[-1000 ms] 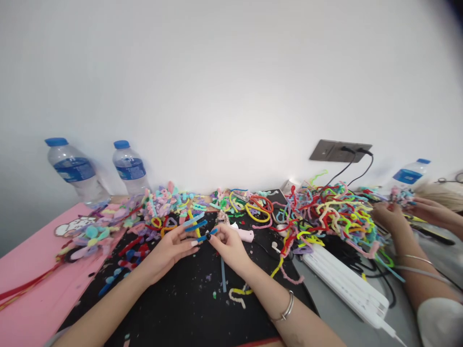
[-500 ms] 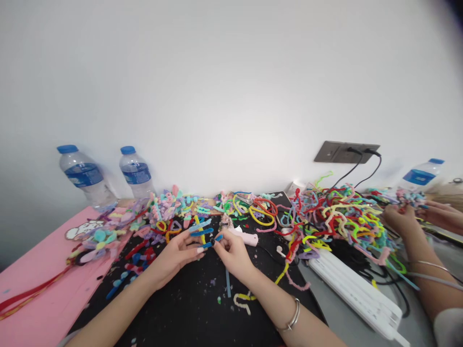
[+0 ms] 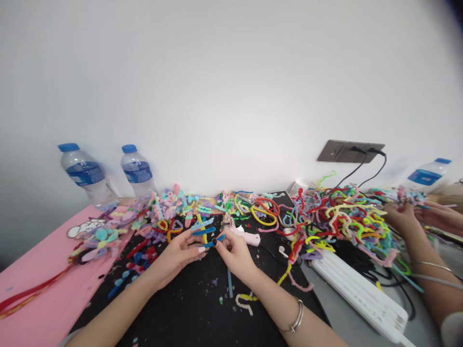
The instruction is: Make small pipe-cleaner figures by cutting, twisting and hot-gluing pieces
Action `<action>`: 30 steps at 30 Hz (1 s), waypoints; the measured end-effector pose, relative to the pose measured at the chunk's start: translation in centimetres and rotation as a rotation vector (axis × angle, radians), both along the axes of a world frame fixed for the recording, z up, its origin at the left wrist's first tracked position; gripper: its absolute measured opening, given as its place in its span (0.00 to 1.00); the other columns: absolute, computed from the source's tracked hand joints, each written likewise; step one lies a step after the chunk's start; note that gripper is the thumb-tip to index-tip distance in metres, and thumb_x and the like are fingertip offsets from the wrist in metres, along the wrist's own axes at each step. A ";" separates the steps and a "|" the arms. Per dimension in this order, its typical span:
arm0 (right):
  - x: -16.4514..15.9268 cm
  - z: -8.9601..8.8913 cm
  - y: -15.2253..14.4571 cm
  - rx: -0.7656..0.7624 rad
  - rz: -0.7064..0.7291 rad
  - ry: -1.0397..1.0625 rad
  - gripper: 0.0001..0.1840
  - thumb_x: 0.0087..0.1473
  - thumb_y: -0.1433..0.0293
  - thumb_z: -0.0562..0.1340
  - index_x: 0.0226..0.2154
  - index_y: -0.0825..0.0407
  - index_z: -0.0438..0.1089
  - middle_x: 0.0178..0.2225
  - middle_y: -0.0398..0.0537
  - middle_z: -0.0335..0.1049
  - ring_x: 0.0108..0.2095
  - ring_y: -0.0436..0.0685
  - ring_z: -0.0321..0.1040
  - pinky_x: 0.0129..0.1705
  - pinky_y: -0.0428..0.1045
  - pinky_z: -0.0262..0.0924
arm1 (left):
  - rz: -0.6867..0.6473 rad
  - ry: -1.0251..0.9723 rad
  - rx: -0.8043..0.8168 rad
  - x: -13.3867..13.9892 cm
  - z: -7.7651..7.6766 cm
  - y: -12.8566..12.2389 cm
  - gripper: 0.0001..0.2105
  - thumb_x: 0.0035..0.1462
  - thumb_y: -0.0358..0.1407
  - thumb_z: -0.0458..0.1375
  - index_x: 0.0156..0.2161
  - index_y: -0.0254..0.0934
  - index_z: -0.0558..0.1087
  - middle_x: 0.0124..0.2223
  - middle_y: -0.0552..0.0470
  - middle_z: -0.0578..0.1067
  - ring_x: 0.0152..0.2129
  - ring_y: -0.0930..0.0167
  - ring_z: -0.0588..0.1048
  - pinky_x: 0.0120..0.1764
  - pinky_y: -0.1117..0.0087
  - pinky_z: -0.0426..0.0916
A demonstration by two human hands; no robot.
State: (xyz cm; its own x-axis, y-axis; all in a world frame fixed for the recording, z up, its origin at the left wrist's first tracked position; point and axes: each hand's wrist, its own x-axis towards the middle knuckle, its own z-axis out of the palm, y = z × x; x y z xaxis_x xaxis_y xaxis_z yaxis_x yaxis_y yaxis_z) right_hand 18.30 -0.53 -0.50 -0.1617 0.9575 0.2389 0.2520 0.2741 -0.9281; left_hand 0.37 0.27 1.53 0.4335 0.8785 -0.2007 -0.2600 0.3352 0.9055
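My left hand (image 3: 183,250) holds a small bundle of fuzzy pipe cleaners, blue and light blue strips (image 3: 202,229) crossing a yellow pipe cleaner (image 3: 199,219). Thumb and fingers of that hand are closed around them. Close beside it, my right hand (image 3: 235,253) pinches a blue pipe cleaner (image 3: 220,237) between thumb and forefinger. Both hands are just above a black mat (image 3: 191,308). Below my right hand a flat blue-grey strip (image 3: 230,283) lies on the mat. Behind that hand sits a pale pink tool (image 3: 248,237) with a cord, probably a glue gun.
A tangled heap of coloured pipe cleaners (image 3: 347,217) lies to the right, beside a white power strip (image 3: 361,286). Two water bottles (image 3: 85,173) stand at the left behind pink board (image 3: 32,270). At the far right, another person's hands (image 3: 408,219) work on something fluffy.
The whole view has shifted slightly. My hands keep nearly the same pose and still grip the blue pipe cleaners.
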 end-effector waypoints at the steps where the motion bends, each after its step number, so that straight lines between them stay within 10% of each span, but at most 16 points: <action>1: 0.0 0.0 0.0 0.000 -0.002 -0.005 0.08 0.53 0.67 0.56 0.25 0.51 0.61 0.16 0.35 0.49 0.18 0.47 0.47 0.21 0.44 0.42 | 0.002 0.001 0.005 0.0 0.0 0.0 0.18 0.46 0.32 0.65 0.45 0.43 0.72 0.43 0.50 0.73 0.43 0.66 0.71 0.47 0.65 0.66; 30: -0.1 0.4 -0.2 0.018 -0.016 -0.029 0.08 0.51 0.68 0.57 0.24 0.52 0.59 0.15 0.34 0.50 0.17 0.46 0.47 0.20 0.43 0.43 | -0.014 -0.002 0.018 -0.4 -1.0 0.2 0.19 0.49 0.31 0.63 0.48 0.43 0.70 0.43 0.51 0.73 0.42 0.68 0.71 0.45 0.68 0.68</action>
